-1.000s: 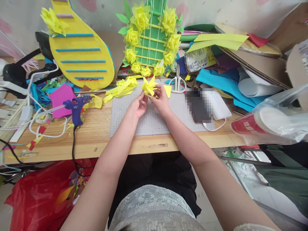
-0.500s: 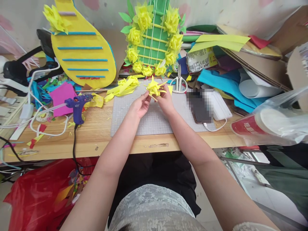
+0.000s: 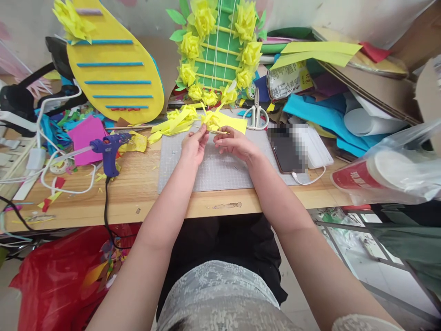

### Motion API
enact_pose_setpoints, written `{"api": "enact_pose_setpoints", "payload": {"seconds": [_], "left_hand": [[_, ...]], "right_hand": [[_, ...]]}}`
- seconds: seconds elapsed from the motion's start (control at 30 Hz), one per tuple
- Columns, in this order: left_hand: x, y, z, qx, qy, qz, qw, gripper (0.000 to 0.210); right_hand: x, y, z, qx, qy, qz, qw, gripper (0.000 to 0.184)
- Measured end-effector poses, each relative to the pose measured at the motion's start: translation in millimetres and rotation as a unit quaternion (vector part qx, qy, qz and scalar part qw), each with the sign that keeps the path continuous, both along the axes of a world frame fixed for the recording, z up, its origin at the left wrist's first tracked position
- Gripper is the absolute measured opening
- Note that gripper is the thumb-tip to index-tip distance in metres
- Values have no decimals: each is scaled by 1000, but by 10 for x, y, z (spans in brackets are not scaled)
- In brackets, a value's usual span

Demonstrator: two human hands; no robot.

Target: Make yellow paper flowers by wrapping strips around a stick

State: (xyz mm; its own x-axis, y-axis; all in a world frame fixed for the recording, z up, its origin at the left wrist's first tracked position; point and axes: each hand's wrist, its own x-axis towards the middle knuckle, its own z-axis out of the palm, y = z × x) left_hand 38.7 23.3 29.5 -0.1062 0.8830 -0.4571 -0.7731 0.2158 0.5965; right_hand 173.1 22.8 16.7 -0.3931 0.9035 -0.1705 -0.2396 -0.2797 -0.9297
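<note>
A yellow paper flower [image 3: 211,120] with pointed strips sticking out is pinched between the thumb and fingers of my left hand [image 3: 195,143], above the grey cutting mat [image 3: 220,177]. Just right of the flower is my right hand [image 3: 234,143], its fingers loosely curved and apart, with nothing clearly held. Its fingertips come close to the flower's lower edge; whether they touch it I cannot tell. Behind the hands lies a sheet of yellow paper [image 3: 237,124]. More yellow paper strips [image 3: 177,120] are heaped left of the flower.
A purple glue gun [image 3: 109,154] stands at left by a magenta paper piece [image 3: 87,138]. Scissors [image 3: 257,115], a phone [image 3: 285,154] and a bagged cup [image 3: 365,174] are to the right. Behind stand a yellow cutout [image 3: 117,73] and a green flower-trimmed board [image 3: 220,59].
My right hand has drawn off the flower, its fingers spreading. My left hand has shifted slightly left with the flower, and more of the yellow sheet behind shows.
</note>
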Motion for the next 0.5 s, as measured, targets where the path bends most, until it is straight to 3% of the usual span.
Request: {"api": "enact_pose_setpoints", "payload": {"seconds": [0.2, 0.33, 0.5], "left_hand": [[13, 17, -51, 16, 13, 18, 1000, 18], [19, 38, -79, 14, 21, 31, 999, 22], [25, 62, -79, -3, 28, 43, 999, 18]], "right_hand": [[-156, -21, 43, -26, 17, -102, 994, 21], [-230, -21, 20, -50, 22, -115, 992, 19], [-278, -41, 45, -26, -35, -128, 991, 24]]}}
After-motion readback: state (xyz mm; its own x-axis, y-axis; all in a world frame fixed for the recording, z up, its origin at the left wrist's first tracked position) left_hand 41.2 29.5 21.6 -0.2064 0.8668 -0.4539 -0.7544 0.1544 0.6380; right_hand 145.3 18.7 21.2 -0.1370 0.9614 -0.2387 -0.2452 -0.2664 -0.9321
